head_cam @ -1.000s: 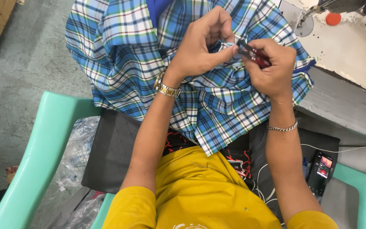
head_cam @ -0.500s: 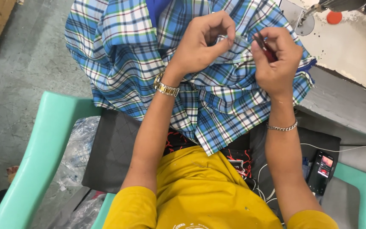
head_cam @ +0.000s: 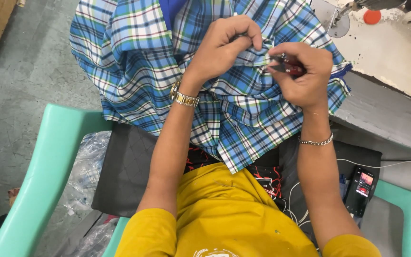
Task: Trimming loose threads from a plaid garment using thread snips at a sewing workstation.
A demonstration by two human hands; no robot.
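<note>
Plaid garment (head_cam: 134, 62), blue, white and green check, largest item: spread across the upper centre of the frame and draped down over the person's lap, its lower corner hanging at mid-frame above a yellow shirt (head_cam: 224, 214). Turquoise plastic chair (head_cam: 39, 181), arms at lower left and lower right, with a dark quilted pad (head_cam: 124, 166) on its seat. Pale worn worktable (head_cam: 396, 52), upper right, carrying part of a sewing machine with a red knob (head_cam: 372, 16). Grey concrete floor (head_cam: 24, 81) at left; crumpled clear plastic (head_cam: 89, 166) beside the chair. Left hand (head_cam: 224, 45), upper centre, closed in a pinch on a small fold of the plaid cloth; a gold watch (head_cam: 184, 97) on that wrist. Right hand (head_cam: 303, 71), just right of it, closed around small red-handled snips (head_cam: 286, 68) whose tip meets the pinched fold; a chain bracelet (head_cam: 316, 141) on that wrist. Phone (head_cam: 361, 188) with lit screen, lower right, on the pad, white cable trailing. Progress, as judged: trimming at one spot of the fabric is under way; whether any thread is already cut, or how many places remain, cannot be told, the point being too small to see.
</note>
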